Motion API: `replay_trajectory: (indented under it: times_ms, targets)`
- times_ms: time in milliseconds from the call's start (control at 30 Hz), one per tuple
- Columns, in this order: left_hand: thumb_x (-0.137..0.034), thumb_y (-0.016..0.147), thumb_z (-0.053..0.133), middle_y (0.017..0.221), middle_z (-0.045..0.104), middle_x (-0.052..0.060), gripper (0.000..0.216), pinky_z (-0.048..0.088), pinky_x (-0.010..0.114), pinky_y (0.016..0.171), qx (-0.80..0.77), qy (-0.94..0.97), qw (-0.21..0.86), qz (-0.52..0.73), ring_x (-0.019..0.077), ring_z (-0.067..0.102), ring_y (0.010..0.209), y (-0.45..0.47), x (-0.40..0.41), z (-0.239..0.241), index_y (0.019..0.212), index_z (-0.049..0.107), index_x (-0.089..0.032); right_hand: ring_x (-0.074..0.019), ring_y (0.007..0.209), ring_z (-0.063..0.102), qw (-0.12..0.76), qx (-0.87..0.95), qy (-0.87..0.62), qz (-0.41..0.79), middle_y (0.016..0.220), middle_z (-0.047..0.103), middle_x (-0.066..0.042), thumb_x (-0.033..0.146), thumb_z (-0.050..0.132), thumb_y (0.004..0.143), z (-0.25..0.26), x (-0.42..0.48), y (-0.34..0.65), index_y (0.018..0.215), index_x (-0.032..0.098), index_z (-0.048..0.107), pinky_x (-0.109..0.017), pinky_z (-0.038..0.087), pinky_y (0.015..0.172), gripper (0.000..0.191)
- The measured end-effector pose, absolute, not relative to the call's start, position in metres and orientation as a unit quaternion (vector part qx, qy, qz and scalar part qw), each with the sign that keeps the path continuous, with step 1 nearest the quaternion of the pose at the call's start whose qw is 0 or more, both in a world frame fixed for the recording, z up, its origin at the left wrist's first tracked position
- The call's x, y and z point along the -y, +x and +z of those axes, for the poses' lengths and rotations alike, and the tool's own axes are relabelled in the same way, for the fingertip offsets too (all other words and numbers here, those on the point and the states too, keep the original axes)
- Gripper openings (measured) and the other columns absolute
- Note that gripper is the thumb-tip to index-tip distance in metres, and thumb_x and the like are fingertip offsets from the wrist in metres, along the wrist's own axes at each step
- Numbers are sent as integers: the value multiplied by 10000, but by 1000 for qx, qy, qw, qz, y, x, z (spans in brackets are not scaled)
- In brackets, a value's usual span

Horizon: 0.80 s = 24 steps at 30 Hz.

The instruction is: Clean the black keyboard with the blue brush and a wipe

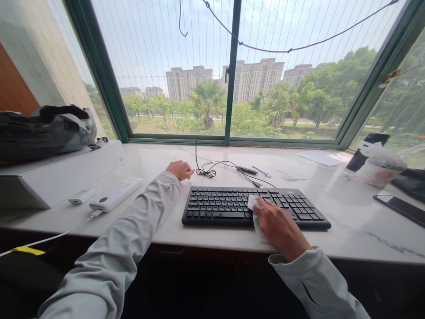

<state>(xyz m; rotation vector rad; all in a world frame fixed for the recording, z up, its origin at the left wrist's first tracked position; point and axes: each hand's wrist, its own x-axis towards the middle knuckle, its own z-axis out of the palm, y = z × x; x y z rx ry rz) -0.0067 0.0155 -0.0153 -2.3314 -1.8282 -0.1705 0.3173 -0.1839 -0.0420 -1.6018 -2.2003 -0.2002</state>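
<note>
A black keyboard (226, 204) lies on the pale marble sill (352, 221) in front of the window. My right hand (279, 227) presses a white wipe (253, 204) onto the keys near the keyboard's middle, fingers closed over it. My left hand (180, 169) rests on the sill behind the keyboard's left end, fingers curled, beside a tangled black cable (207, 171). I cannot make out anything in the left hand.
A white power bank (116, 194) with a white cord and a small white stick (82, 196) lie left. A white box (63, 175) carries a dark bag (43, 130). Pens (247, 170), papers (320, 157), a wipes pack (378, 168) and a phone (400, 208) lie right.
</note>
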Motion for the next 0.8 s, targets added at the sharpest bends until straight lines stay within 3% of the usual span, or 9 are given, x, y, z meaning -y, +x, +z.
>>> replay_trajectory:
  times_ms: [333, 533, 800]
  targets:
    - [-554, 852, 383, 774, 733, 61, 507, 444, 325, 711, 604, -790, 93, -56, 234, 659, 757, -8, -17, -16, 682, 768, -271, -260, 971, 690, 252, 761, -578, -153, 997, 715, -155, 231, 357, 1005, -66, 209, 353, 1011, 136, 583, -408, 536, 909, 245]
    - [-583, 847, 380, 816, 740, 66, 521, 457, 332, 737, 617, -780, 88, -54, 235, 661, 761, -8, -18, -16, 723, 782, -275, -237, 1131, 642, 294, 781, -525, -164, 1201, 672, -193, 138, 401, 977, -76, 216, 291, 1215, 58, 563, -386, 480, 1029, 299]
    - [-602, 836, 378, 801, 742, 67, 531, 452, 332, 731, 621, -777, 91, -50, 241, 660, 767, -8, -18, -17, 711, 780, -278, -237, 1143, 615, 282, 836, -460, -101, 1189, 670, -190, 37, 442, 888, -69, 206, 197, 1148, 30, 592, -350, 416, 1076, 300]
